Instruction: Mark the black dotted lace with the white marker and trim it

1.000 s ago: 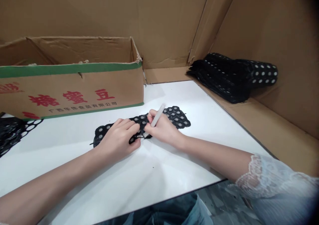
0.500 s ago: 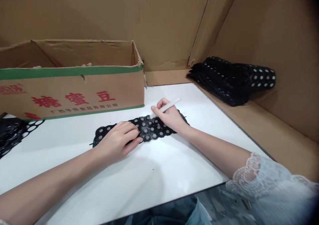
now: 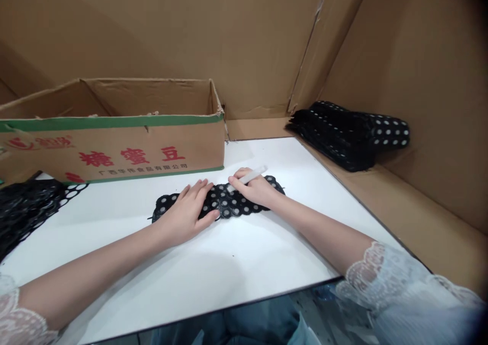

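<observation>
I am standing beside one person at one white tabletop point(image 3: 229, 271); the person sits at six o'clock, and two bare hands work at the middle of the dial. Between them lies one black dotted strip point(image 3: 233, 200), flat on the table, stretched roughly from nine to three o'clock, with rows of pale round dots and two short dark stubs, one at each end. The left hand point(image 3: 185, 213) rests over the strip's left half, its fingers slightly apart and pointing toward one o'clock, the thumb stretched away from them toward the strip's near edge. The right hand point(image 3: 254, 187) lies over the right half, pinching one whitish pen-like stick point(image 3: 253, 174) between thumb and fingers; the stick slants, its upper end toward two o'clock, its lower tip at the strip, though I cannot tell whether it touches. At ten o'clock stands one open cardboard box point(image 3: 206, 154), with two green bands, three large red characters and a line of small dark ones. At nine o'clock is one pile of black netting point(image 3: 30, 207), ring-shaped holes showing at its edge. At two o'clock, one stack of black dotted material point(image 3: 339, 139) leans against a cardboard wall point(image 3: 430, 90). Two pale lace-edged sleeves point(image 3: 396, 284) show at four and seven.
</observation>
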A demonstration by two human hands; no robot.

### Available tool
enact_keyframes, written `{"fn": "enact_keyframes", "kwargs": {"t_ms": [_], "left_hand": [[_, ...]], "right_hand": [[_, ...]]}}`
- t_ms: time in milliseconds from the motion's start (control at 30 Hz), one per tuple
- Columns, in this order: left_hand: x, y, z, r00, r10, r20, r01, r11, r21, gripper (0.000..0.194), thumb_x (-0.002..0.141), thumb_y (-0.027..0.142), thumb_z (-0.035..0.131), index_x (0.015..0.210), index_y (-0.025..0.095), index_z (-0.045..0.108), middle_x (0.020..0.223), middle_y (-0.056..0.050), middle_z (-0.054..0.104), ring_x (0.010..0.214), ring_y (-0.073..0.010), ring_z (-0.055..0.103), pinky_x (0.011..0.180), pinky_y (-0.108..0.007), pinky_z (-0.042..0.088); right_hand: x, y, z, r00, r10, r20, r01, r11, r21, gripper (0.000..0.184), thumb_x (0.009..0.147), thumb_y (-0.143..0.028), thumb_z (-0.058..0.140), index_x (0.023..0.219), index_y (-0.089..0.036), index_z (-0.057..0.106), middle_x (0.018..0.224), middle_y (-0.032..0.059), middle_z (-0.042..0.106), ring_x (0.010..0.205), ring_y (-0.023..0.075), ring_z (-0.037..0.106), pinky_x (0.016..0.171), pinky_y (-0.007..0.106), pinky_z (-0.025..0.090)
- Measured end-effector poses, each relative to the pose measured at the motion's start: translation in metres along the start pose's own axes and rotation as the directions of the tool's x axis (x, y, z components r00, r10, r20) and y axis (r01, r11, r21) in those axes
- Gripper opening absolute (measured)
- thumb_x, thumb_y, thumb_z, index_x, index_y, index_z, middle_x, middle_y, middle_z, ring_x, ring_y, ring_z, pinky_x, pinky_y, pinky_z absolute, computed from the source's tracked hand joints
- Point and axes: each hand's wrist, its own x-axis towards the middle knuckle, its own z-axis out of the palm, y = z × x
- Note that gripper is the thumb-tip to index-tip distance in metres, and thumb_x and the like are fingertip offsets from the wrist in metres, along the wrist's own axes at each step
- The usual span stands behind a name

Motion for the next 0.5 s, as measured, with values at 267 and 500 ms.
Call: {"fn": "enact_keyframes", "kwargs": {"t_ms": [267,500], "left_hand": [[0.010,-0.011,-0.011,0.931,-0.313,-0.188,0.201,0.870,-0.450,0.047,0.089,0.045,0.018,0.125,0.019,0.034,0.120,-0.009,0.052,0.114,-0.0210,0.045,0.097,-0.040,0.032],[0.016,-0.016,-0.012,0.909,-0.307,-0.283,0.250,0.943,-0.219,0.043,0.087,0.042,0.025,0.115,0.016,0.046,0.123,-0.011,0.048,0.117,-0.0234,0.039,0.098,-0.041,0.027]], "right_hand": [[-0.002,-0.007,0.001,0.998,-0.028,-0.049,0.028,1.000,-0.001,0.034,0.083,-0.037,0.036,0.056,-0.017,0.041,0.073,0.0013,0.045,0.075,0.0117,0.047,0.079,0.026,0.035],[0.000,-0.004,0.002,0.997,0.067,-0.021,-0.067,0.998,0.017,0.037,0.081,-0.041,0.039,0.052,-0.018,0.040,0.065,0.0005,0.046,0.065,0.0117,0.045,0.071,0.026,0.035]]}}
